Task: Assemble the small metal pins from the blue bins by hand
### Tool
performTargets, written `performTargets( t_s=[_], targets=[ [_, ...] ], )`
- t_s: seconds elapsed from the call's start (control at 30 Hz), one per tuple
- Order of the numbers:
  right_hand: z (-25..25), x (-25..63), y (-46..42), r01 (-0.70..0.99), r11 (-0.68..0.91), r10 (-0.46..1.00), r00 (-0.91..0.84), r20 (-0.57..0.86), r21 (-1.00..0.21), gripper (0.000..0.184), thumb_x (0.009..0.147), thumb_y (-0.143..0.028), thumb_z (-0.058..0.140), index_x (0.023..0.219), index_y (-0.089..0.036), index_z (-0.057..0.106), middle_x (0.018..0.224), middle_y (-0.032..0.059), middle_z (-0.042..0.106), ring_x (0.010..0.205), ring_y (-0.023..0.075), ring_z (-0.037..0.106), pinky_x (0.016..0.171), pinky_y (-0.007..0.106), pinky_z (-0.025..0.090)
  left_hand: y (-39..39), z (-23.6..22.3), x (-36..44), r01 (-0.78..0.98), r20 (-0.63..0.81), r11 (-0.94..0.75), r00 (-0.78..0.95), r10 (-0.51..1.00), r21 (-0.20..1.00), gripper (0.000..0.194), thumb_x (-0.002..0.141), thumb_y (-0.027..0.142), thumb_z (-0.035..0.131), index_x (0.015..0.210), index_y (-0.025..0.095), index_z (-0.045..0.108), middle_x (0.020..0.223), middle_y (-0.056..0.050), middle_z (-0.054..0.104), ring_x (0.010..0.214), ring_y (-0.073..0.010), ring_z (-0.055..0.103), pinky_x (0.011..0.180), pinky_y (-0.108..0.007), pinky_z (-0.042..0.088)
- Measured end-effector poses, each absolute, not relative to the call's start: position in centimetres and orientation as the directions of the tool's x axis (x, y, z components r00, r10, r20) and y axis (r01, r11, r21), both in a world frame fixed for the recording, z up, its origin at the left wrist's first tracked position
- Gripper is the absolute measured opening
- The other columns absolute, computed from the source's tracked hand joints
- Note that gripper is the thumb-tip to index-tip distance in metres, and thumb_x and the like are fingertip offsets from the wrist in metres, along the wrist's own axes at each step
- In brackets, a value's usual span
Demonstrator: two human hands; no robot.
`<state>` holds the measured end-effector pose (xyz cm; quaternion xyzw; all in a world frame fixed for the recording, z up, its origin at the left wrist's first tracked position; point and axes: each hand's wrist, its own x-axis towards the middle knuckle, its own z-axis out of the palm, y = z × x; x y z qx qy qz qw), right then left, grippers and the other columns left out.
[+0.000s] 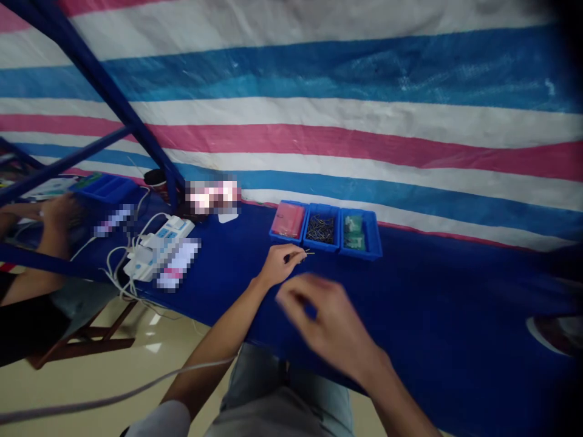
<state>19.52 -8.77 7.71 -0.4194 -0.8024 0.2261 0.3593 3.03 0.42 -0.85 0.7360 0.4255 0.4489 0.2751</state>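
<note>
Just in front of the small blue bins, my left hand (pixel 279 264) is closed in a pinch on a thin brass-coloured metal piece (pixel 310 252), whose tip sticks out to the right. My right hand (pixel 325 315) is nearer to me, above the blue table, blurred, with thumb and forefinger brought together; whatever lies between them cannot be made out. The middle bin (pixel 328 246) holds many thin dark and brass-coloured metal pieces (pixel 321 228). A pink packet (pixel 288 219) lies in the left bin, and small green-and-clear packets (pixel 354 232) lie in the right one.
To the left are a white power strip (pixel 166 237) with cables and a pixelated flat item (pixel 178 264). Beyond a blue metal frame (pixel 113 100), another person's hand (pixel 61 212) works near a blue tray (pixel 104 187). A striped sheet (pixel 319 139) hangs behind the blue table (pixel 432 291).
</note>
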Motion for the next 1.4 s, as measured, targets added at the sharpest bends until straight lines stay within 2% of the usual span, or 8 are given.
performTargets(
  t_s=[0.1,0.2,0.37,0.67,0.77,0.87,1.1,1.4],
  targets=[
    [6.1,20.2,-5.3,0.559,0.523,0.850,-0.289,0.441,-0.643,0.024,0.102,-0.031,0.049,0.092,-0.022,0.069,0.083,0.0054,0.069,0.073,0.0184,0.064,0.069,0.032,0.051,0.4,-0.8,2.9,0.377,0.421,-0.502,0.280,0.863,0.778,0.023,0.094,0.033,0.061,0.094,0.015,0.076,0.075,-0.004,0.071,0.063,-0.0129,0.061,0.061,-0.024,0.046],
    [2.9,21.6,-2.8,0.560,0.568,0.818,-0.307,0.486,-0.603,0.021,0.101,-0.029,0.049,0.099,-0.021,0.068,0.088,0.0071,0.068,0.081,0.0206,0.065,0.075,0.034,0.051,0.2,-0.6,3.0,0.392,0.425,-0.510,0.287,0.858,0.765,0.022,0.095,0.031,0.061,0.093,0.015,0.077,0.079,-0.006,0.073,0.065,-0.0139,0.062,0.063,-0.025,0.046],
    [-0.5,22.6,-2.8,0.531,0.554,0.830,-0.295,0.473,-0.641,0.022,0.101,-0.027,0.049,0.111,-0.024,0.068,0.099,0.0077,0.068,0.089,0.0210,0.066,0.082,0.035,0.053,0.2,-0.7,2.9,0.401,0.439,-0.528,0.298,0.848,0.749,0.022,0.095,0.030,0.061,0.091,0.016,0.078,0.074,-0.004,0.070,0.061,-0.0123,0.058,0.061,-0.024,0.045],
    [-1.3,21.7,-3.2,0.510,0.499,0.865,-0.241,0.440,-0.701,0.018,0.101,-0.028,0.050,0.107,-0.022,0.066,0.097,0.0065,0.070,0.088,0.0196,0.067,0.081,0.032,0.053,0.3,-0.7,2.8,0.367,0.430,-0.536,0.334,0.839,0.760,0.019,0.094,0.028,0.062,0.091,0.016,0.078,0.081,-0.005,0.072,0.068,-0.0135,0.063,0.066,-0.025,0.047],
    [-1.8,21.8,-3.1,0.520,0.445,0.891,-0.179,0.417,-0.729,0.019,0.100,-0.030,0.053,0.112,-0.021,0.064,0.094,0.0059,0.070,0.084,0.0196,0.068,0.077,0.031,0.054,0.3,-0.6,2.8,0.363,0.431,-0.537,0.335,0.838,0.762,0.019,0.094,0.029,0.063,0.092,0.016,0.078,0.082,-0.005,0.073,0.068,-0.0134,0.062,0.066,-0.025,0.046],
    [-1.8,21.9,-3.0,0.507,0.472,0.879,-0.204,0.432,-0.721,0.023,0.101,-0.028,0.050,0.118,-0.021,0.064,0.098,0.0065,0.070,0.088,0.0197,0.068,0.079,0.031,0.053,0.3,-0.7,2.9,0.365,0.429,-0.533,0.329,0.841,0.763,0.019,0.094,0.028,0.064,0.092,0.017,0.078,0.081,-0.005,0.072,0.067,-0.0133,0.062,0.065,-0.025,0.046],
    [-1.5,21.8,-2.7,0.486,0.481,0.870,-0.159,0.467,-0.730,0.022,0.102,-0.025,0.049,0.107,-0.023,0.070,0.101,0.0068,0.069,0.092,0.0201,0.067,0.084,0.033,0.052,0.3,-0.8,2.9,0.395,0.425,-0.543,0.349,0.835,0.741,0.020,0.095,0.029,0.062,0.092,0.018,0.078,0.081,-0.004,0.072,0.068,-0.0135,0.061,0.067,-0.026,0.047],
    [-1.5,21.6,-2.7,0.516,0.480,0.872,-0.194,0.449,-0.709,0.020,0.102,-0.025,0.046,0.097,-0.019,0.064,0.091,0.0073,0.064,0.083,0.0192,0.062,0.077,0.032,0.048,0.0,-0.3,3.0,0.460,0.352,-0.511,0.389,0.851,0.726,0.031,0.099,0.033,0.052,0.080,0.015,0.069,0.069,-0.002,0.065,0.062,-0.0117,0.055,0.061,-0.023,0.039]
  ],
)
